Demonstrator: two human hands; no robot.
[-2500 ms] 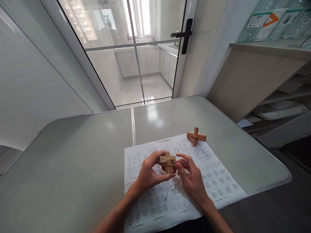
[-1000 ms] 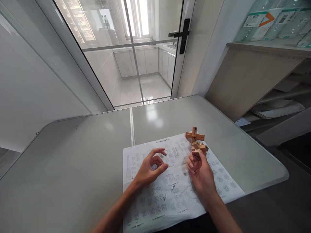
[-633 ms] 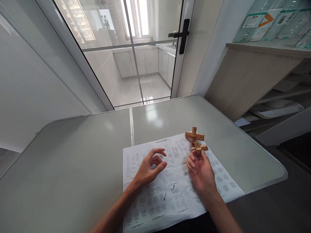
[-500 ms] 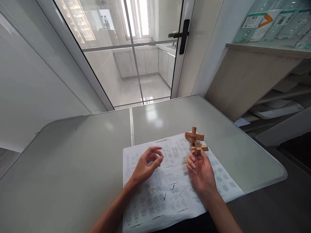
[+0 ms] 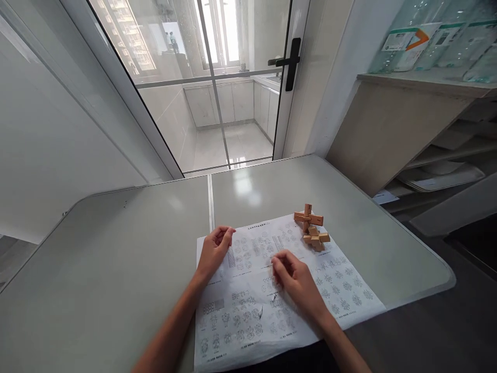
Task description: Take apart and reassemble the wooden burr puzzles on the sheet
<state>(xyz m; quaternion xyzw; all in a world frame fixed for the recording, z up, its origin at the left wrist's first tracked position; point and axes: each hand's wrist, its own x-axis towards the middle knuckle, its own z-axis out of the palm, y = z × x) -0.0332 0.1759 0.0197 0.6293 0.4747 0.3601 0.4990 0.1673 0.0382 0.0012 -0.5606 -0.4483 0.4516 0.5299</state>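
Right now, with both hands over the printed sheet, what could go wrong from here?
Two risks, as I judge it. The paper sheet looks loose, and both forearms cross it, so a drag of the left hand or right hand might shift the puzzles at its far right corner. The lighter wooden puzzle sits right in front of the darker wooden puzzle, so a careless reach could knock one into the other.

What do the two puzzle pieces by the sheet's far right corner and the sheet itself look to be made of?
Both the darker cross puzzle and the paler cross puzzle look like smooth wood, judging by their brown and tan tones, possibly lacquered. The printed sheet seems thin matte paper, given its creases and rumpled near edge.
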